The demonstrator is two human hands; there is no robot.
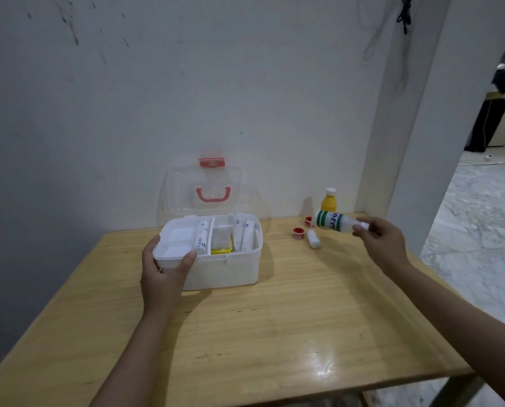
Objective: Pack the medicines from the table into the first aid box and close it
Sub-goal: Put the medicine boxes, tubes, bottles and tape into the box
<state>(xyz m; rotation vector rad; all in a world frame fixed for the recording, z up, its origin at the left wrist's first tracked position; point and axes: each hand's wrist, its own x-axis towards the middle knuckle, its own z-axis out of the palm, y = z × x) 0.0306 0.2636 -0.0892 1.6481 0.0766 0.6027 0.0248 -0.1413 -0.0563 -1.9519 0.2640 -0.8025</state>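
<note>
The white first aid box (230, 268) stands open on the wooden table (274, 333), its clear lid (205, 188) with a pink handle leaning back against the wall. Inside lie white tubes and a yellow packet (221, 249). My left hand (164, 271) grips the box's front left corner. My right hand (381, 242) holds a white bottle with a green label (335, 221) by its cap end, sideways in the air to the right of the box. On the table under it lie two red tape rolls (298, 232), a small white bottle (314, 238) and a yellow bottle (329, 201).
The table stands against a white wall, with a white pillar (421, 127) at its back right corner. The table's right edge drops to a marble floor (480, 230). A doorway with dark objects opens at the far right.
</note>
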